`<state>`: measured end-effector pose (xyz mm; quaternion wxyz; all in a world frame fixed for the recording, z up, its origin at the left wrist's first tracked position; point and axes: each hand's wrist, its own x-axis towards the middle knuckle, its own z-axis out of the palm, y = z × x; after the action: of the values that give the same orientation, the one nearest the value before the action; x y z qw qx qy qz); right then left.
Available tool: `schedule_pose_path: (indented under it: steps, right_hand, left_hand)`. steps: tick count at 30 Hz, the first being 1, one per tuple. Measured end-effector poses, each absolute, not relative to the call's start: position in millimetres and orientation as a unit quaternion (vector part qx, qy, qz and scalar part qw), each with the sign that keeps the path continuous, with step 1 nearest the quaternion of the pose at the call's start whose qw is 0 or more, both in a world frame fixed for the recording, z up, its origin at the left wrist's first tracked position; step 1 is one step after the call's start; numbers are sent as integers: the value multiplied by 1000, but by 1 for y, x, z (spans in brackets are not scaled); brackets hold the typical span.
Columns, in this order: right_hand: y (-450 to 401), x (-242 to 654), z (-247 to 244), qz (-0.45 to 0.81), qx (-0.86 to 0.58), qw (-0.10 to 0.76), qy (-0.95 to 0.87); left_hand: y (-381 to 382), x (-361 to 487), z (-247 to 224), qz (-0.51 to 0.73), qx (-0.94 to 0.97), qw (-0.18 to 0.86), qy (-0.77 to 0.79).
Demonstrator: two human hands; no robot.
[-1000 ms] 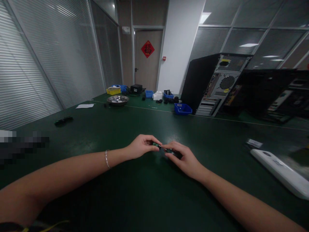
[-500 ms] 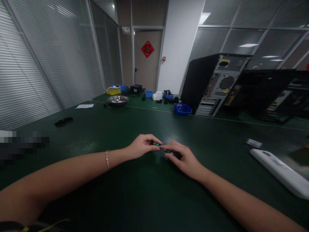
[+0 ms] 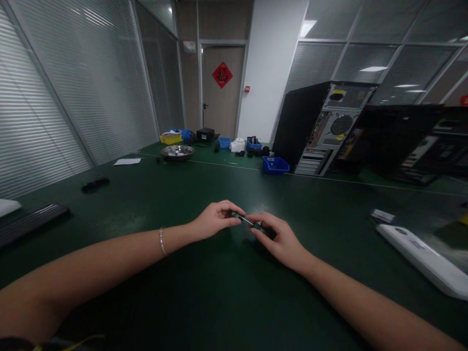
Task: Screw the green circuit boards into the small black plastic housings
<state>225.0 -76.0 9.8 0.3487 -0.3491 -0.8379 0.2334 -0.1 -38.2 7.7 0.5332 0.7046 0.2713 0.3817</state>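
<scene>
Dark green tabletop (image 3: 219,302), faint sheen, spanning near to far. Near middle: left hand (image 3: 215,221) pinching small green part (image 3: 236,214); right hand (image 3: 277,239) just right, fingertips pinching thin-shafted tool (image 3: 248,221), shaft toward part. Far left, metal bowl (image 3: 177,153); far right, black computer tower (image 3: 300,124). Room: blinds (image 3: 106,92) left, wooden door (image 3: 219,112) with red diamond sign (image 3: 222,75), white pillar (image 3: 272,58) beyond.

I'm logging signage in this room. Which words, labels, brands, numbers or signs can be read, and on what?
"福": on the red diamond sign on the door.
Too small or blurred to read: markings on the white device, yellow stickers on the computer tower, the black box's label.
</scene>
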Motion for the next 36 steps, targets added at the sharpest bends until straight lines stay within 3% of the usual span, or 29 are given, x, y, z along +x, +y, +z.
schedule_pose_path:
  steps: [36]
  right_hand:
    - [-76, 224, 14, 243, -305, 323, -863]
  left_hand:
    - [-38, 1, 3, 383, 666, 586, 257]
